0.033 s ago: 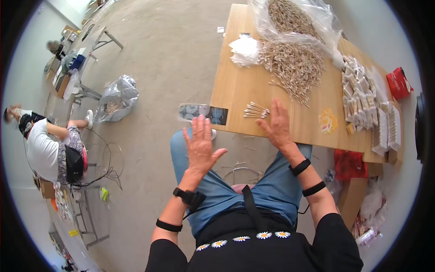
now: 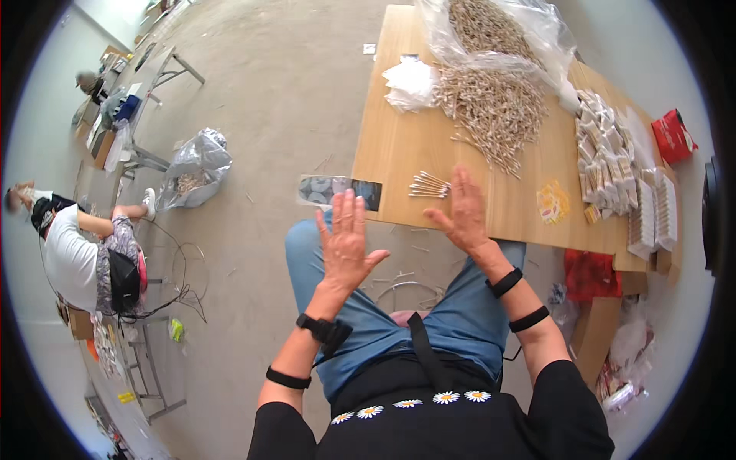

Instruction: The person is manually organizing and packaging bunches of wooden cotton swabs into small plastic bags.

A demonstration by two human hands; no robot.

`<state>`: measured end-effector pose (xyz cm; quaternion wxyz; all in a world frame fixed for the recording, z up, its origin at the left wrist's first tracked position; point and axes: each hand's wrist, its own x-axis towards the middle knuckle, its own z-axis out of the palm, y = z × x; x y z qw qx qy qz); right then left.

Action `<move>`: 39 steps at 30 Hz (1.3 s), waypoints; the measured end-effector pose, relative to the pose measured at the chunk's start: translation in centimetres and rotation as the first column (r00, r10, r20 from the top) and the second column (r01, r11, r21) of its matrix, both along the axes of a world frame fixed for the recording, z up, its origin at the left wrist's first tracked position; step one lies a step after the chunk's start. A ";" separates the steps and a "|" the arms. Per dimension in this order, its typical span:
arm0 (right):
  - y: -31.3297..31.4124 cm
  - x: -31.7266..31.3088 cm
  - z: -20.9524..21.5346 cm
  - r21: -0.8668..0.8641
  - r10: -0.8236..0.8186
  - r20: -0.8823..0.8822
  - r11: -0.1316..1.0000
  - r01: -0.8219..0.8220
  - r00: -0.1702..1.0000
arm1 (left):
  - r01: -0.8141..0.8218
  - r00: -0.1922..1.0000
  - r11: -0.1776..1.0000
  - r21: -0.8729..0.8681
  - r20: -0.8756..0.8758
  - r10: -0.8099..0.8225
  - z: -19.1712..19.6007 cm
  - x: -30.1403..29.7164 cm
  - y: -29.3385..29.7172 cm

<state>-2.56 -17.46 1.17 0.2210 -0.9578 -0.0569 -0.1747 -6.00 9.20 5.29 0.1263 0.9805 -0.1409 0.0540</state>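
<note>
My left hand is raised over my left thigh at the table's front edge, palm down, fingers stretched and thumb out. Its fingertips overlap a flat grey and black picture sheet that juts past the table corner; whether they touch it I cannot tell. My right hand is flat over the table's front edge with nothing in it, thumb spread from the fingers. Just left of its fingers lies a small fanned group of cotton swabs. Farther back spreads a big heap of loose cotton swabs.
Behind the heap is a clear plastic bag of swabs. White packets lie left of it, packed swab packages right. Yellow stickers lie on the wooden table. A co-worker sits at left, near a silver bag.
My left hand has shifted very slightly right relative to the picture sheet. The table appears a little farther left in view. The co-worker's head shows more plainly. Both my hands stay spread.
</note>
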 end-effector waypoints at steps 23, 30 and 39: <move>1.7 -0.7 0.9 -0.226 0.123 -0.271 0.956 -0.187 0.955 | 0.134 0.991 0.991 0.023 -0.021 -0.134 -3.6 2.1 -7.7; 1.8 -0.8 0.8 -0.188 0.135 -0.252 0.964 -0.186 0.958 | 0.145 0.987 0.989 0.031 -0.068 -0.143 -2.0 2.7 -7.5; 1.9 -0.8 1.1 -0.194 0.125 -0.251 0.965 -0.177 0.960 | 0.152 0.986 0.988 0.020 -0.072 -0.151 -2.6 3.0 -8.1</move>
